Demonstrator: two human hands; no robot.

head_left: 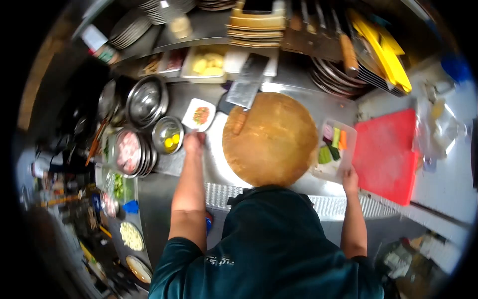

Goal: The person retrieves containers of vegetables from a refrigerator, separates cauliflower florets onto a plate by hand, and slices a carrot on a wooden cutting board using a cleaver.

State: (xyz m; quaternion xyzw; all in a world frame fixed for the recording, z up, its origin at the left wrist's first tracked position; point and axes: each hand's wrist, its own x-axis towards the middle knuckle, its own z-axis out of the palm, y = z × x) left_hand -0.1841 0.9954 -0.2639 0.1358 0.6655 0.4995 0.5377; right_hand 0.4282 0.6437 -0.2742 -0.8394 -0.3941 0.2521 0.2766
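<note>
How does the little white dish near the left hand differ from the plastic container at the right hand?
The white dish is squarish and smaller; the plastic container is longer and larger. The dish holds one heap of finely chopped bits, while the container holds bigger pieces grouped by colour. Both are uncovered.

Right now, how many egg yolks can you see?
2. Both are in the small metal bowl beside the left hand: one yolk nearer the hand, the other yolk farther left in the picture.
</note>
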